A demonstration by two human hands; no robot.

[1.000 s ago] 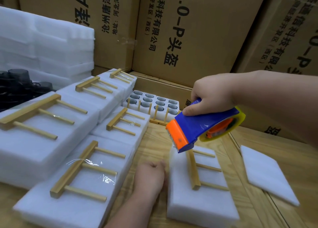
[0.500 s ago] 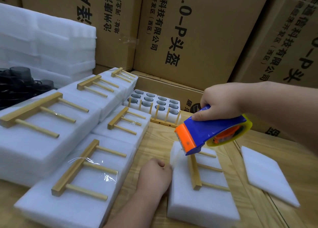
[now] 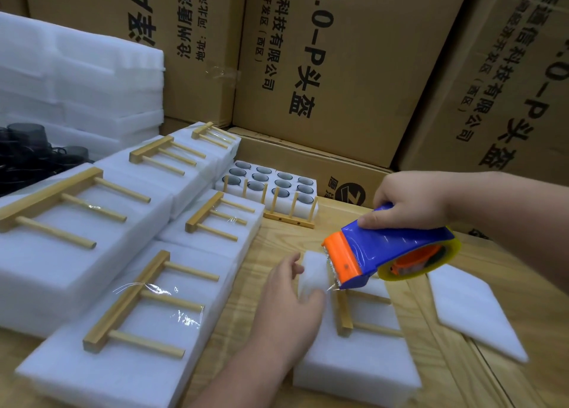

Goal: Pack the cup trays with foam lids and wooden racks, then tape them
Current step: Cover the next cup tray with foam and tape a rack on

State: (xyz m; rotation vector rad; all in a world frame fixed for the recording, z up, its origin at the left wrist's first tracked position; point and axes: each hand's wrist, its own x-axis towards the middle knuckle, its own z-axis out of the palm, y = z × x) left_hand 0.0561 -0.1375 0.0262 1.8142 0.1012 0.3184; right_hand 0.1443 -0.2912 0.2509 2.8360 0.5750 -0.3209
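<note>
- Now the right hand (image 3: 409,201) grips the dispenser (image 3: 388,253) by its blue handle, fingers curled round it; its orange toothed end tilts down over the far left part of the pack (image 3: 360,358).
- Left hand (image 3: 289,299) rests against that pack's left side, thumb lying on the top edge; whether its fingers curl round the foam cannot be told, since the hand is blurred.
- That pack sits on the wooden surface (image 3: 277,241) with a rack (image 3: 346,315) lying flat on its foam lid; the dispenser hides the rack's far end.
- To the left, touching one another, lie taped packs (image 3: 129,330), each with a rack on top.
- Behind them stands an open cup tray (image 3: 271,182), with an upright rack (image 3: 289,213) just in front.
- A loose foam sheet (image 3: 471,312) lies to the right.
- Cardboard boxes (image 3: 323,68) wall in the far side; stacked foam (image 3: 80,78) and dark cups (image 3: 34,152) sit at far left.
</note>
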